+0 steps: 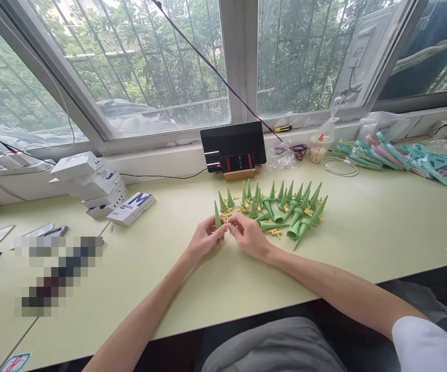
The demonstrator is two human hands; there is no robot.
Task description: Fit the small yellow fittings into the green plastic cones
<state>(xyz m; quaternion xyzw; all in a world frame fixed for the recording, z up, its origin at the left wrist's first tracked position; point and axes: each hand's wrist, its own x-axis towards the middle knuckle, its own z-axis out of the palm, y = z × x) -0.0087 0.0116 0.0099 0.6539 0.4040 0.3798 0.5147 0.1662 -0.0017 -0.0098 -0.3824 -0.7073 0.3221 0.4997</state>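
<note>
My left hand (206, 238) is closed around a green plant watering spike (217, 215), held upright with its point up. Close beside it, my right hand (249, 236) pinches a small yellow valve (228, 225) against the lower part of that spike. The fingers partly hide this joint, so I cannot tell whether the two pieces are joined. Just beyond and to the right of my hands are several more green spikes (253, 209), some standing and others lying down. Loose yellow valves (276, 233) are scattered among them.
A phone (237, 163) leans on a dark tablet (233, 142) by the window. White boxes (91, 181) are stacked at left, with one box (132, 208) lying nearby. Packaged pastel items (389, 150) and a bagged cup (320, 147) stand along the back right. The table's front edge is near my lap.
</note>
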